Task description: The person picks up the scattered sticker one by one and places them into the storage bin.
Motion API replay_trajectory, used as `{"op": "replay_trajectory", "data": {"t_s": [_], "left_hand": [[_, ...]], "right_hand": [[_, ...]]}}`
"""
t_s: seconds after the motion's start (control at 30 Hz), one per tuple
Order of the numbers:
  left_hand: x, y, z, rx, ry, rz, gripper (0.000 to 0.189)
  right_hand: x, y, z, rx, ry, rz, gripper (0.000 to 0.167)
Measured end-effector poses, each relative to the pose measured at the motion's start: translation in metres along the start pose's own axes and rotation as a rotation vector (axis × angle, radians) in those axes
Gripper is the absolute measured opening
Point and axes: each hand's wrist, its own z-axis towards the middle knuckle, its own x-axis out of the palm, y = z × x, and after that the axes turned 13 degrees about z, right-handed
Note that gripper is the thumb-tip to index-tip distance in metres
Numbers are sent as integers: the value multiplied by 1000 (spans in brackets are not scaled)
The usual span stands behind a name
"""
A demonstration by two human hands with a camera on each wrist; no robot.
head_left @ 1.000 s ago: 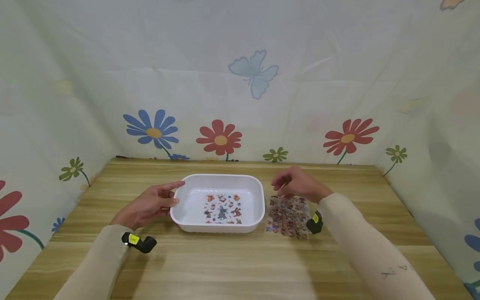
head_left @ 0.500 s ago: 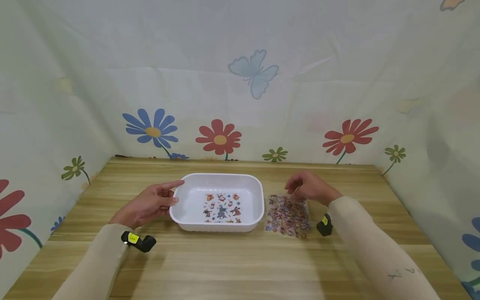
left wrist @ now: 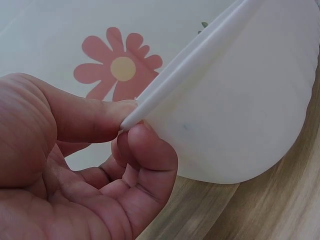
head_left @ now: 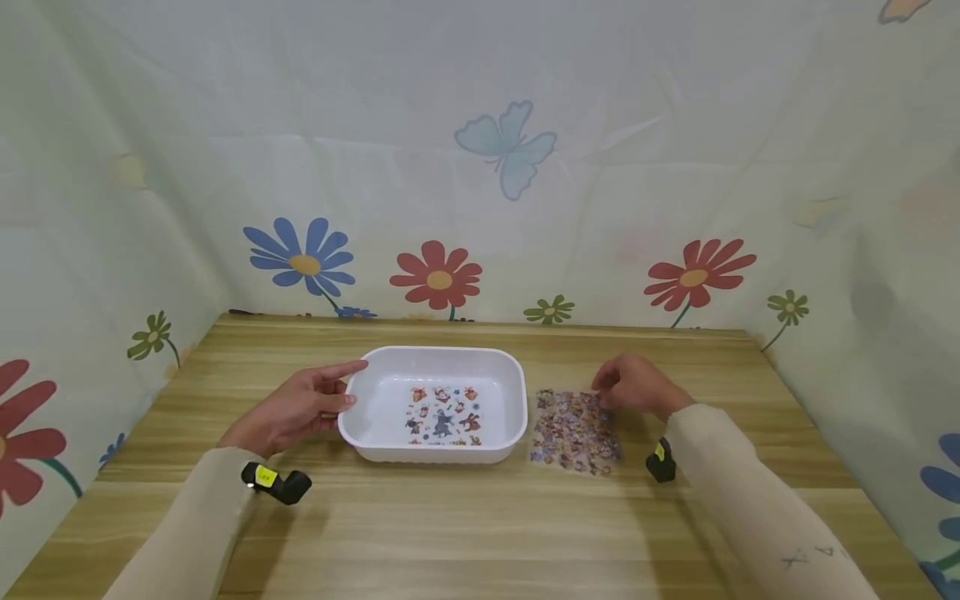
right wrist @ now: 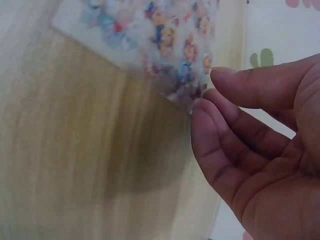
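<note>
A white rectangular tub (head_left: pixel 432 456) stands on the wooden table, with small coloured cartoon figures (head_left: pixel 444 417) on its floor. My left hand (head_left: pixel 294 410) pinches the tub's left rim between thumb and fingers, as the left wrist view shows close up. Right of the tub lies a flat, see-through sheet (head_left: pixel 574 432) crowded with small multicoloured stickers. At its far right corner is my right hand (head_left: pixel 637 385). In the right wrist view the fingertips (right wrist: pixel 202 112) meet the corner of the sticker sheet (right wrist: pixel 165 45), while the thumb stands a little apart from them.
The wooden table (head_left: pixel 420 533) extends toward me in front of the tub. Behind it and at both sides hangs a pale cloth (head_left: pixel 360 167) with printed flowers and a butterfly. Each wrist wears a small black camera.
My right hand has moved right and slightly down, from above the sticker sheet to its far right corner. The left hand and the tub have stayed in place.
</note>
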Motion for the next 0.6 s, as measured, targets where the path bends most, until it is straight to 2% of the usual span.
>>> {"op": "replay_trajectory", "data": {"t_s": [0.1, 0.27, 0.4, 0.6], "left_hand": [[0, 0, 0, 5, 5, -5, 69], [0, 1, 0, 17, 18, -25, 70], [0, 2, -1, 19, 23, -28, 70], [0, 3, 0, 3, 7, -4, 70]], "right_hand": [[3, -5, 1, 26, -19, -20, 20], [12, -11, 1, 73, -28, 25, 10], [18, -14, 0, 71, -31, 27, 2], [21, -17, -2, 12, -49, -4, 6]]}}
